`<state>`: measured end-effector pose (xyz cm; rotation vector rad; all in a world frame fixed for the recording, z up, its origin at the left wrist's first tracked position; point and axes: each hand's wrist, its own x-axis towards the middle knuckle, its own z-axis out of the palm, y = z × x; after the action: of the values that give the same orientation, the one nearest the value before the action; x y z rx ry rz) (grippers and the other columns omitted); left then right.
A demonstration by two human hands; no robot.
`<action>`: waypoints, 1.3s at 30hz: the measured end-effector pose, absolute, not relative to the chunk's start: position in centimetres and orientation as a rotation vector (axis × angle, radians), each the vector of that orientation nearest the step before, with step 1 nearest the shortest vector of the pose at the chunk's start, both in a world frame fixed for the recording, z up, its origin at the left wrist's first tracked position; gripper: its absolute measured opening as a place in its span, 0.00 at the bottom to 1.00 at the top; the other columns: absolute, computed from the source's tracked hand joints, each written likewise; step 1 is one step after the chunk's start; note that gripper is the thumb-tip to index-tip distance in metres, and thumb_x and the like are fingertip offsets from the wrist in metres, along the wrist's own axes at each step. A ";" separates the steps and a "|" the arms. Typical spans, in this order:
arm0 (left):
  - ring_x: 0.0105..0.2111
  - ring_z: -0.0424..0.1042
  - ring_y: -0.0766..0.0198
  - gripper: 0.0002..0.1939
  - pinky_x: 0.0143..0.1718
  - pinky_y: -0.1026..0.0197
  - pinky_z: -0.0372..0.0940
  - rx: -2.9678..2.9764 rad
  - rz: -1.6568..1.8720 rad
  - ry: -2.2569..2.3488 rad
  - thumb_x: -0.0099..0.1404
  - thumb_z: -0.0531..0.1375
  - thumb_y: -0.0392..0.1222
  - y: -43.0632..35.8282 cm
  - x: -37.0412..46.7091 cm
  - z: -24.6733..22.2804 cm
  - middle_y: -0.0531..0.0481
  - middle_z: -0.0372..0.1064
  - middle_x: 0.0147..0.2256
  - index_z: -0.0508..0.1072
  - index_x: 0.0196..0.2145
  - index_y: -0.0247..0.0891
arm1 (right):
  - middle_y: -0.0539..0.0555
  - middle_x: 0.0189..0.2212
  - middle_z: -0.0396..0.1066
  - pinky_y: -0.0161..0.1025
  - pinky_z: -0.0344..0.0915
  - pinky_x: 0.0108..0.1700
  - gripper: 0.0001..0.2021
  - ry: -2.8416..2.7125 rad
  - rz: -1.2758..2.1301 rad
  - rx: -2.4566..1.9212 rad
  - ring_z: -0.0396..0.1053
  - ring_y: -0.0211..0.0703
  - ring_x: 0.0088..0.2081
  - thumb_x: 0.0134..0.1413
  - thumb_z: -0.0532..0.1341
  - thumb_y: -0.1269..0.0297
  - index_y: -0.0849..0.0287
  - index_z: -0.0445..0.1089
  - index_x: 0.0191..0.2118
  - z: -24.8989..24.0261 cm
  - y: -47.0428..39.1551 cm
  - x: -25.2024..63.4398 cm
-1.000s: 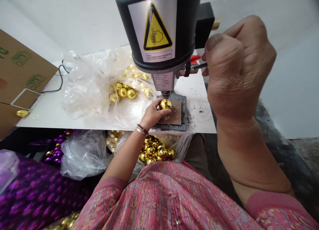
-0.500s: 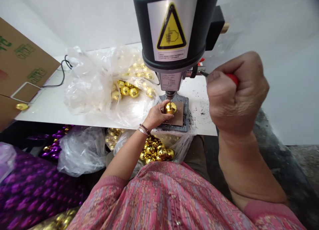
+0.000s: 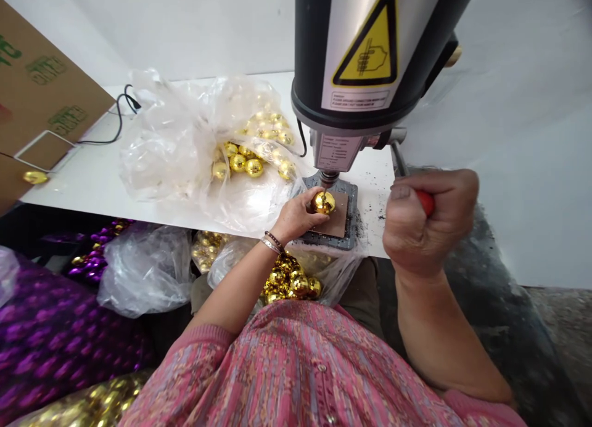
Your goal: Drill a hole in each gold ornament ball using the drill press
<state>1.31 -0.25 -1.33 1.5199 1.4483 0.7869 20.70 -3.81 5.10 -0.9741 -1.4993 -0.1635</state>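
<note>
Between the thumb and fingers of my left hand (image 3: pixel 298 216) is a shiny gold ball (image 3: pixel 323 203). It rests on a brown board (image 3: pixel 336 220) lying on the grey base (image 3: pixel 350 233) of a drill press (image 3: pixel 365 63). The drill bit (image 3: pixel 325 187) comes down onto the top of the ball; whether it has gone in I cannot tell. My right hand (image 3: pixel 430 220) is closed round the drill press's feed lever (image 3: pixel 400 159), whose red knob (image 3: pixel 426 203) shows beside the thumb.
A clear plastic bag (image 3: pixel 171 150) with several gold balls (image 3: pixel 253 167) lies left on the white table (image 3: pixel 92 199). More gold balls (image 3: pixel 298 285) sit in plastic on my lap. A cardboard box (image 3: pixel 41 82), a black cord (image 3: pixel 121 113) and purple balls (image 3: pixel 69 347) are further left.
My right hand has moved down, pulling the lever with it. The left hand still holds the ball under the bit. The whole view has shifted slightly.
</note>
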 end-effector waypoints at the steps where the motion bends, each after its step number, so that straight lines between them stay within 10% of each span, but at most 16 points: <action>1: 0.43 0.78 0.56 0.35 0.55 0.57 0.72 1.528 0.785 1.458 0.54 0.76 0.32 -0.3 1.3 -1.4 0.51 0.80 0.42 0.82 0.61 0.41 | 0.47 0.30 0.68 0.34 0.66 0.34 0.09 -1.491 -0.173 -0.959 0.65 0.30 0.29 0.71 0.58 0.58 0.53 0.70 0.39 4.9 -3.7 20.6; 20: 0.44 0.79 0.56 0.32 0.51 0.58 0.71 1.631 0.785 1.491 0.56 0.76 0.38 -0.5 1.3 -2.5 0.53 0.82 0.44 0.81 0.60 0.43 | 0.46 0.25 0.58 0.39 0.75 0.38 0.14 -1.406 -0.127 -0.736 0.66 0.33 0.28 0.67 0.55 0.53 0.56 0.61 0.34 0.5 -0.6 19.7; 29: 0.41 0.77 0.58 0.28 0.48 0.59 0.71 1.576 0.845 1.473 0.55 0.75 0.38 -0.9 1.3 -1.7 0.51 0.80 0.43 0.81 0.54 0.39 | 0.44 0.24 0.62 0.30 0.58 0.34 0.12 -1.300 0.103 -0.947 0.61 0.24 0.27 0.66 0.57 0.64 0.62 0.63 0.31 10.1 -1.9 20.2; 39: 0.37 0.77 0.60 0.30 0.43 0.60 0.72 1.950 0.280 1.261 0.58 0.74 0.44 -7.9 -8.7 -0.3 0.47 0.83 0.40 0.82 0.58 0.39 | 0.42 0.27 0.58 0.28 0.60 0.34 0.14 -1.212 0.289 -1.040 0.60 0.18 0.27 0.68 0.53 0.72 0.62 0.60 0.28 12.0 -2.0 19.4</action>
<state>-8.71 -7.92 -0.26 1.9496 1.2607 0.2799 19.37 -1.96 12.01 -1.0403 -1.2116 0.2891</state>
